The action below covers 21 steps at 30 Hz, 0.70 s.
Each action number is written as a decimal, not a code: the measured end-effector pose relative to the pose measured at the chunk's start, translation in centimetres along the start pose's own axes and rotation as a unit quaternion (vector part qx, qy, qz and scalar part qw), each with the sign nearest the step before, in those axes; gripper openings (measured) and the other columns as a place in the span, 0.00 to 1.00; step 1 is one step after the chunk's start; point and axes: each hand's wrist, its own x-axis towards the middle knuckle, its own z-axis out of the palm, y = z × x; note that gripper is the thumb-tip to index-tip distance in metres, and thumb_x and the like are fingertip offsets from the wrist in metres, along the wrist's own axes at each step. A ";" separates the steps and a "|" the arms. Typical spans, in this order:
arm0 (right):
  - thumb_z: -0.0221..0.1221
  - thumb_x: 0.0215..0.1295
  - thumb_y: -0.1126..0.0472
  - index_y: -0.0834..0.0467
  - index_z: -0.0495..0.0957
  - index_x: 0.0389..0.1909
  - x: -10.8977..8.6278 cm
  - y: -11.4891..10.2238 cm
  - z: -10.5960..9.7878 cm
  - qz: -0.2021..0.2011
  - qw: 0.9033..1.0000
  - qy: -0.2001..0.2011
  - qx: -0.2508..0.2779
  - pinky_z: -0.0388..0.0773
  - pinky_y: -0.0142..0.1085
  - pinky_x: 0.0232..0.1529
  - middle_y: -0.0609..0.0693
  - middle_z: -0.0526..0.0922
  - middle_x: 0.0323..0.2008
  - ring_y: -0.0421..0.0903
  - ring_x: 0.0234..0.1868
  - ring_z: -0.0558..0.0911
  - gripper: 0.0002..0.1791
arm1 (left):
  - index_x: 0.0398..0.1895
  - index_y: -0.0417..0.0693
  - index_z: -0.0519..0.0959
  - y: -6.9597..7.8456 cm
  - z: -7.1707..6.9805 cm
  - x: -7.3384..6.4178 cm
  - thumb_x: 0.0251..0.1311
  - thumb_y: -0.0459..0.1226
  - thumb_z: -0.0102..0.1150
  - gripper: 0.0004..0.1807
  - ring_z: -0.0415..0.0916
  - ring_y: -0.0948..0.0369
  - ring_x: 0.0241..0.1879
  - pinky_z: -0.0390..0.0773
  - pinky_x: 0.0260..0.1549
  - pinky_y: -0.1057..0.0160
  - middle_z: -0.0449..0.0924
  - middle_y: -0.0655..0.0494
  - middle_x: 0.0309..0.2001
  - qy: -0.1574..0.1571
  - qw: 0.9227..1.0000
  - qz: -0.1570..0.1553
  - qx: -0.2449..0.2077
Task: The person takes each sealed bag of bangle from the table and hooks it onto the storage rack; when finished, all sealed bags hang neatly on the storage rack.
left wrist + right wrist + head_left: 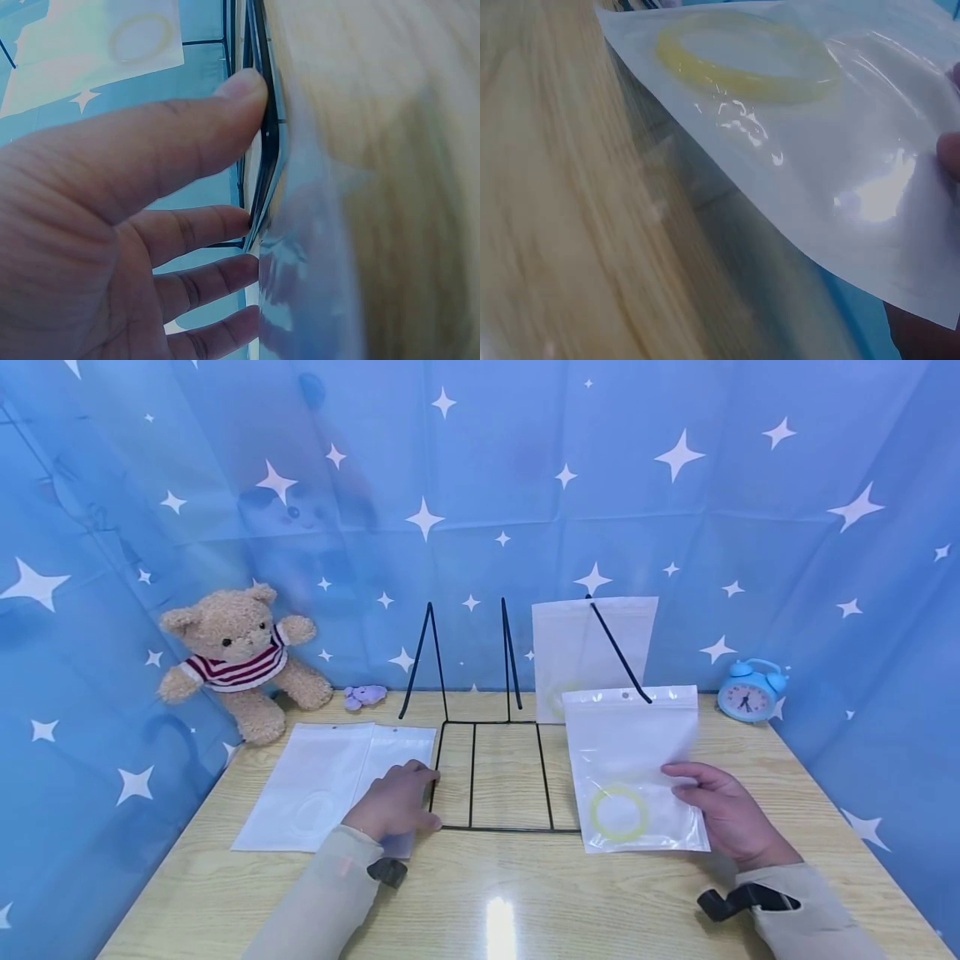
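My right hand [731, 810] pinches the right edge of a white zip bag [637, 752] with a clear front. A yellow ring [618, 813] shows inside it. The bag's top edge overlaps the tip of the right hook [618, 652] of a black wire display rack [472, 777]; its punched hole shows left of that tip. Behind, another white bag [585, 643] hangs at the same hook. My left hand [397, 797] rests over flat bags, its thumb [244, 86] and fingers touching the rack's left end. The rack's left and middle hooks carry nothing.
Several white bags [300, 793] lie overlapping on the table's left side. A teddy bear [240, 652] and a small purple toy [365, 696] sit at the back left. A blue alarm clock [750, 691] stands back right. Starry blue curtains [480, 460] surround the table.
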 end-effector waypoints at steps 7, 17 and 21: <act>0.49 0.79 0.73 0.48 0.85 0.62 0.3 -0.5 2.4 0.005 0.999 0.011 -0.042 0.88 0.39 0.46 0.35 0.81 0.59 0.41 0.50 0.88 0.24 | 0.72 0.48 0.76 -0.1 0.1 0.1 0.53 0.49 0.80 0.42 0.71 0.43 0.68 0.74 0.62 0.34 0.73 0.46 0.70 0.002 1.000 0.003 0.000; 0.52 0.80 0.68 0.49 0.85 0.62 0.2 -1.0 6.0 0.007 0.994 0.015 -0.107 0.88 0.36 0.46 0.31 0.81 0.60 0.35 0.52 0.85 0.20 | 0.73 0.49 0.76 -0.2 0.0 0.1 0.53 0.49 0.80 0.42 0.71 0.43 0.68 0.74 0.62 0.34 0.73 0.46 0.70 -0.002 1.000 0.000 -0.002; 0.50 0.79 0.73 0.53 0.85 0.61 0.0 -0.9 7.4 -0.051 0.991 0.007 -0.126 0.84 0.28 0.49 0.30 0.81 0.61 0.29 0.57 0.79 0.21 | 0.73 0.50 0.76 -0.1 -0.1 0.2 0.54 0.49 0.80 0.42 0.71 0.43 0.68 0.74 0.62 0.35 0.73 0.46 0.71 -0.005 1.000 -0.002 -0.001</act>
